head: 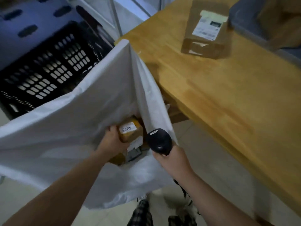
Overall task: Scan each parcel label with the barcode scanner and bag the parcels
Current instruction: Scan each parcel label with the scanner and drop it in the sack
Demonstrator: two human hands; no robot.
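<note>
The small parcel (130, 131) sits inside the bag (65, 128) mouth, the left hand (114, 141) curled round it. Best lower it deep before releasing, with the right hand (172, 160), wrapped round the scanner (158, 141), holding the rim wide. Another box (205, 30) waits on the surface (228, 95).

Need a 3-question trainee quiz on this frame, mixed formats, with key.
1. True or false: the left hand holds a parcel inside the bag.
2. What does the right hand grip? A) tape roll B) scanner C) pen
3. Fill in: one labelled box lies on the wooden ____.
Key: 1 true; 2 B; 3 table.
</note>
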